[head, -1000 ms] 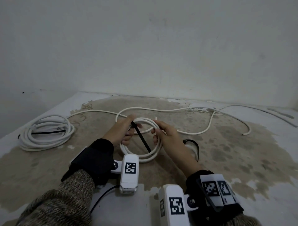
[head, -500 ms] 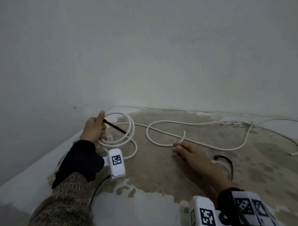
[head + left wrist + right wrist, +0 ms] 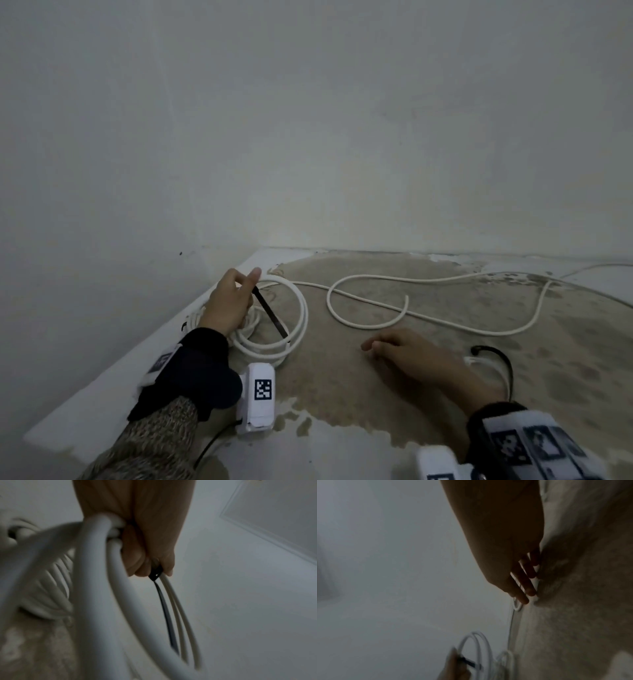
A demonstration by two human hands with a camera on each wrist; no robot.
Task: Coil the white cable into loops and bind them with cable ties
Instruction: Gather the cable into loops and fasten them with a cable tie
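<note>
Up close — left hand [image 3: 147, 536] pinches cable tie [image 3: 165, 609].

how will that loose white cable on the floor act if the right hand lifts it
The loose cable likely droops, since it lies in soft curves. It probably springs a bit; the coil in the left hand holds round loops. Probably light: the coil hangs from pinching fingers.

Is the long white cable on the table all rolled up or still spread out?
Still spread out. The loose white cable snakes across the stained table in one open curl, while the left hand holds a separate coil.
</note>
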